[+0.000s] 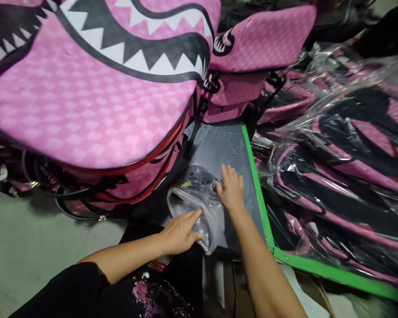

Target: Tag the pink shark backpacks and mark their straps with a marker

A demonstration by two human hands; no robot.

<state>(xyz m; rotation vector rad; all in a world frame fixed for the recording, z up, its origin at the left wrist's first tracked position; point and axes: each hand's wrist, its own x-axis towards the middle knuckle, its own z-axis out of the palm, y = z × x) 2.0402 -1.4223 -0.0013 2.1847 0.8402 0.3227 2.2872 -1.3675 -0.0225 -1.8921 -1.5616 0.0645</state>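
Observation:
A clear plastic bag [215, 216] lies on the grey tabletop [219, 141] in front of me. Dark items with a yellow-green strip [185, 184] show at its far end; I cannot make out their kind. My left hand [181, 232] rests on the near left part of the bag, fingers stretched out and thumb apart. Just right of the bag's far end is my right hand [232, 190], slightly blurred, with its fingers spread and nothing held in them. Its thumb side is close to the bag; whether they touch is unclear.
Large pink checkered bags [96, 110] with shark-teeth print are piled at left, with smaller pink bags [265, 39] behind the tabletop. Plastic-wrapped black and pink bags [345, 176] fill the right side. Green edging [257, 185] borders the table.

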